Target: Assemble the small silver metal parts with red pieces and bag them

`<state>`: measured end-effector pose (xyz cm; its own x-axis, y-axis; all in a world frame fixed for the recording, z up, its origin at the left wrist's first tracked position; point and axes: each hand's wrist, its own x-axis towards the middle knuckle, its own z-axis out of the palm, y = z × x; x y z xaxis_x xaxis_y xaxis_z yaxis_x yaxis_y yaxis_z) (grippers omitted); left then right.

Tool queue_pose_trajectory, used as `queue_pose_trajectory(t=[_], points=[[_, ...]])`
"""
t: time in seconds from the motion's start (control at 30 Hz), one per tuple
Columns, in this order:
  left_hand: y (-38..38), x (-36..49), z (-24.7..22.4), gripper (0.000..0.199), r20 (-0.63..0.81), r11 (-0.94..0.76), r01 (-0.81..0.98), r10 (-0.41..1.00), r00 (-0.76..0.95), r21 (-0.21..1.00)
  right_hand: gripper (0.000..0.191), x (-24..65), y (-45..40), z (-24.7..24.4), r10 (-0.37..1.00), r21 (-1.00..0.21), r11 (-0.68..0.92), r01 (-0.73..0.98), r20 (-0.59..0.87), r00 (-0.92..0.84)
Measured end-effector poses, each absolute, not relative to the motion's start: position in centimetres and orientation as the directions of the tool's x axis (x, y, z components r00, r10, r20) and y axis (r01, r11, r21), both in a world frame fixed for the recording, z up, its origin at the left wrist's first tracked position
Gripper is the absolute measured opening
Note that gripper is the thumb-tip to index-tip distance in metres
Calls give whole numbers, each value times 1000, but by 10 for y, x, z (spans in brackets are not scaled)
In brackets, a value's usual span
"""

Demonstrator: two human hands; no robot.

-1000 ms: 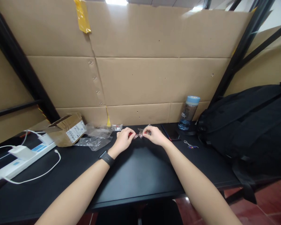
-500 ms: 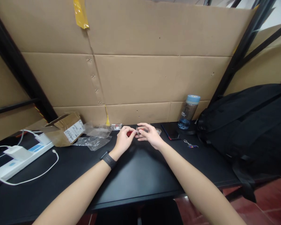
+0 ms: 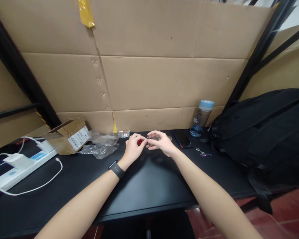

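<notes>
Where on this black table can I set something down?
Between the left hand, right hand and the front edge of the table; also between the thin white cable and left forearm. Crowded: back left, with the open brown cardboard box and crumpled clear plastic bags.

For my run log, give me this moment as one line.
left hand: holding small red item | right hand: close beside it, grip unclear | right of hands: smartphone, keychain, water bottle
</notes>
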<state>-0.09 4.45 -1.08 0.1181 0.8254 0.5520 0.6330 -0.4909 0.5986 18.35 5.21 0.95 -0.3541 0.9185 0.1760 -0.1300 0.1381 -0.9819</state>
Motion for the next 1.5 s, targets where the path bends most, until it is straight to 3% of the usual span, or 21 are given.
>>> queue_pose_trajectory(t=[0.27, 0.47, 0.67, 0.83, 1.0, 1.1, 1.2, 1.3, 1.5], points=[[44, 0, -11, 16, 540, -465, 699, 831, 133, 544, 44, 181, 53, 6, 906, -968, 223, -114, 249, -342], [42, -1, -6, 18, 542, -420, 765, 833, 112, 487, 42, 204, 66, 10, 885, -918, 378, 121, 320, -339], [48, -8, -7, 17, 512, -339, 817, 857, 63, 466, 27, 239, 73, 21, 838, -582, 545, 603, 365, -406], [52, -13, -10, 16, 498, -313, 830, 866, 49, 462, 31, 238, 71, 18, 855, -383, 518, 765, 245, -457], [56, -16, -12, 16, 479, -293, 837, 877, 43, 463, 45, 229, 67, 11, 874, -245, 477, 844, 232, -427], [58, -17, -14, 15, 478, -309, 830, 876, 59, 465, 46, 222, 67, 5, 862, -239, 491, 838, 271, -428], [59, -17, -18, 17, 487, -384, 812, 861, 144, 439, 44, 212, 70, -4, 782, -288, 609, 739, 374, -499], [58, -15, -21, 35, 498, -482, 793, 825, 266, 374, 41, 204, 76, -14, 731, -364, 677, 640, 434, -527], [54, -14, -20, 46, 496, -541, 788, 791, 358, 295, 39, 208, 79, -12, 772, -498, 634, 592, 360, -524]])
